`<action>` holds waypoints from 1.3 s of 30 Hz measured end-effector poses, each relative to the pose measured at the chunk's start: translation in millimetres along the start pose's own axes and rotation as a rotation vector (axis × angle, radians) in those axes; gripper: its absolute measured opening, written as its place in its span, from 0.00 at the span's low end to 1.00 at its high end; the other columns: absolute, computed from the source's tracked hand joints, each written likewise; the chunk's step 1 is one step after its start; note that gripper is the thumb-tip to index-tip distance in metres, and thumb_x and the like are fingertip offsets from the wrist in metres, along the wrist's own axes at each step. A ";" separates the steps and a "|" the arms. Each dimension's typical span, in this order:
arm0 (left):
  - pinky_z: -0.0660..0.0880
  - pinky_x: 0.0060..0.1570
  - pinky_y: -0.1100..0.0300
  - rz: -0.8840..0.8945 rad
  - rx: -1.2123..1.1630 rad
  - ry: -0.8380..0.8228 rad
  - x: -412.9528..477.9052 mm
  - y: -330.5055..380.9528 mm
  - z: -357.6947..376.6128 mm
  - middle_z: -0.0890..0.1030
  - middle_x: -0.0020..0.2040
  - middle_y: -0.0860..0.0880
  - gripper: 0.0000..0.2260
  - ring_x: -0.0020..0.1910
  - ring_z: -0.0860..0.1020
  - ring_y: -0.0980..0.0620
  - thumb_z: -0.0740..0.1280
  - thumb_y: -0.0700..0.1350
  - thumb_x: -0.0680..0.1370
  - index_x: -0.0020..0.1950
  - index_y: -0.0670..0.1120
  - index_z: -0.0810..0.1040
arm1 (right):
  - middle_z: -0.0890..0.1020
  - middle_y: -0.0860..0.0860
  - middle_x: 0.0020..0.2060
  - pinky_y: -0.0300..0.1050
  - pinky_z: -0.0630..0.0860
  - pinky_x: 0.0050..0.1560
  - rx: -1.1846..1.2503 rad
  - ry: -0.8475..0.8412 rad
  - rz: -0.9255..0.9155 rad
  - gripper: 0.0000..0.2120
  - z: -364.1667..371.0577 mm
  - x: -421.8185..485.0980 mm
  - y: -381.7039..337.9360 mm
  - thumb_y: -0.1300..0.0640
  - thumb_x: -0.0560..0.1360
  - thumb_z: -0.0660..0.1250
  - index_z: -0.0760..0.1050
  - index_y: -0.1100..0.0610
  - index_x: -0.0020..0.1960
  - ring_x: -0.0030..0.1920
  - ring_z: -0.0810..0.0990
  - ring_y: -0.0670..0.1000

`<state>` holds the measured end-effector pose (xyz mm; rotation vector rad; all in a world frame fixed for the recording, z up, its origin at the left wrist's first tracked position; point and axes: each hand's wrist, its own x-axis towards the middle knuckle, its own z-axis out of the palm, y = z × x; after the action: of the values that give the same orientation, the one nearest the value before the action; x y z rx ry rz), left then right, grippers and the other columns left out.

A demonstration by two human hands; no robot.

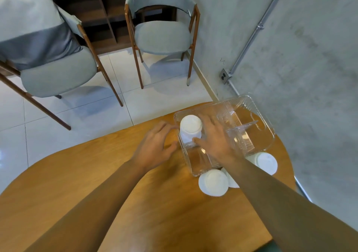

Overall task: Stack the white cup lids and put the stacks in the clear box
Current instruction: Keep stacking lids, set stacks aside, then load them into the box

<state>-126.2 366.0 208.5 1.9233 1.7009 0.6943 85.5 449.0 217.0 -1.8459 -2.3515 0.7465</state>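
A clear box (260, 106) with inner dividers stands at the far right of the wooden table. A tall stack of white cup lids (190, 125) stands upright in its far-left compartment. My right hand (215, 135) reaches into the box just right of that stack, fingers spread and fairly straight, thumb near the stack's base. My left hand (157, 145) is outside the box at its left wall, fingers loosely bent with nothing in them. A second lid stack (213, 182) sits on the table by the box's near corner, and another (266, 162) lies to its right.
The round wooden table (96, 193) ends close behind the box. One more white lid (232, 182) shows partly under my right forearm. Two grey chairs (162, 35) stand on the tiled floor beyond, and a concrete wall (310, 58) runs along the right.
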 end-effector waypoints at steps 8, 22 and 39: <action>0.76 0.34 0.57 0.153 -0.076 0.049 -52.4 25.9 28.7 0.79 0.46 0.53 0.11 0.39 0.76 0.54 0.66 0.53 0.77 0.44 0.46 0.82 | 0.74 0.52 0.70 0.51 0.76 0.63 -0.080 0.047 0.008 0.30 -0.2 -89.9 19.4 0.44 0.75 0.76 0.72 0.53 0.73 0.69 0.74 0.57; 0.74 0.42 0.57 -0.035 0.026 -0.465 -106.9 1.2 120.4 0.75 0.44 0.59 0.10 0.42 0.75 0.55 0.65 0.60 0.75 0.45 0.55 0.79 | 0.63 0.52 0.77 0.52 0.73 0.69 -0.174 -0.147 0.107 0.40 67.8 -144.4 55.3 0.37 0.73 0.75 0.63 0.48 0.79 0.74 0.65 0.56; 0.79 0.61 0.54 -0.155 -0.180 -0.340 -97.6 9.8 228.5 0.71 0.73 0.53 0.43 0.69 0.73 0.51 0.81 0.57 0.70 0.80 0.51 0.67 | 0.77 0.56 0.61 0.52 0.83 0.48 -0.103 0.091 0.059 0.39 124.5 -157.5 77.9 0.42 0.61 0.84 0.71 0.54 0.66 0.55 0.78 0.59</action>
<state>20.4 263.4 35.9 1.6558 1.5008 0.4169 157.9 274.1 114.2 -1.9523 -2.3304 0.5434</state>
